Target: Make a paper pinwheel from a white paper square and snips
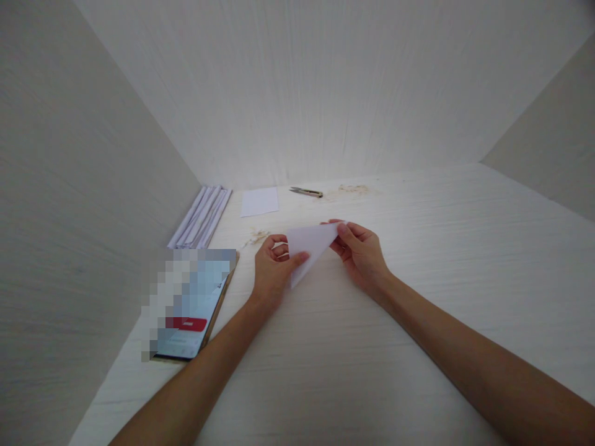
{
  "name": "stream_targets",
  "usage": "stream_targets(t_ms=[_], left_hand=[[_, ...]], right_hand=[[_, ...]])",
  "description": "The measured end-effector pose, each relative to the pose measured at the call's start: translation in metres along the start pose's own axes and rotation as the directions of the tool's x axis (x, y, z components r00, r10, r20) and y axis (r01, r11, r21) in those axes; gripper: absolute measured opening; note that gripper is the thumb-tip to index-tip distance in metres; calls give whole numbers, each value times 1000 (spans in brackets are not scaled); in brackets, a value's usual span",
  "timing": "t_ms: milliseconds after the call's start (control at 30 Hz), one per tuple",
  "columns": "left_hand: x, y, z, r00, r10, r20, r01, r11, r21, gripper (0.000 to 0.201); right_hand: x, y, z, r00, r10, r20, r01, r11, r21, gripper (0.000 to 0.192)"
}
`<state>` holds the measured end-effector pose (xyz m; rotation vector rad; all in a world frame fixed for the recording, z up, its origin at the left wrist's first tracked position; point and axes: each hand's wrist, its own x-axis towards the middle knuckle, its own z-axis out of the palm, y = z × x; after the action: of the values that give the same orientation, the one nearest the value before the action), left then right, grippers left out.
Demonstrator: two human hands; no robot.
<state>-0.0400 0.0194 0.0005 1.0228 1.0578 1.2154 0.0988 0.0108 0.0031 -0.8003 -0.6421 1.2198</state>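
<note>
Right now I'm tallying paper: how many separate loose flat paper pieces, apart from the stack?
2: a folded triangle held by the left hand and right hand; a flat sheet near the wall. More may lie hidden.

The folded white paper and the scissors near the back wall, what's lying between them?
Nothing: in the head view, only bare table separates the folded paper from the scissors.

Two bare forearms, no sleeves, left hand [272,269], right hand [360,254], short nails

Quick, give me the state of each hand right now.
Left hand: closed, pinching the lower left of the folded white paper.
Right hand: closed, pinching the paper's upper right corner.
</note>
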Motion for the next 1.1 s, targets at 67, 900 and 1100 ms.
stream_targets(t_ms=[67,900,1100], left_hand=[[0,0,0,1000,-1,-2,1,1000,6,50],[0,-2,0,1000,1,17,-2,999,39,43],[-1,-1,1,1000,-5,19,4,999,38,41]], right_hand=[[0,0,0,1000,-1,-2,1,1000,17,19],[2,3,-2,995,-30,-92,29,999,-18,17],[3,0,-4,997,-1,-73,0,1000,-14,24]])
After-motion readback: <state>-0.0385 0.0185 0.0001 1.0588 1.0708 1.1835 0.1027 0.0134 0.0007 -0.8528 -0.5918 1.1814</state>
